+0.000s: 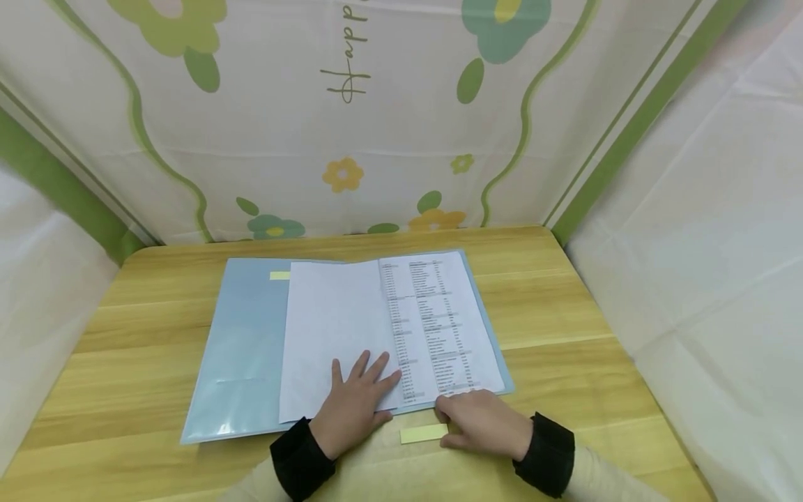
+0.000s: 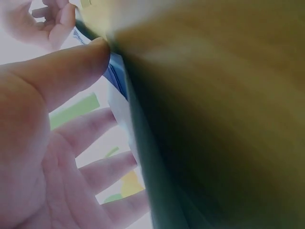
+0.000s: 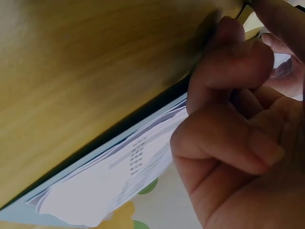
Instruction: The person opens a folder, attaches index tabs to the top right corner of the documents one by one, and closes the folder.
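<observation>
A light-blue folder point(image 1: 245, 348) lies open on the wooden table, with white paper sheets point(image 1: 339, 307) inside; printed columns cover the right-hand page point(image 1: 433, 328). My left hand point(image 1: 357, 404) rests with spread fingers on the lower part of the blank left page, its thumb at the folder's bottom edge. At the printed page's lower right corner is my right hand point(image 1: 483, 422), fingers curled. Its thumb and index finger meet the right end of a yellow sticky note strip point(image 1: 419, 434) just below the folder. In the right wrist view, the curled fingers point(image 3: 209, 138) hide most of that strip.
Another pale yellow strip point(image 1: 279, 275) sits near the top of the folder's left cover, beside the page. Behind the wooden table point(image 1: 564, 335) hangs a white cloth point(image 1: 401, 125) with flowers and green bands. White fabric point(image 1: 709, 244) rises on the right side.
</observation>
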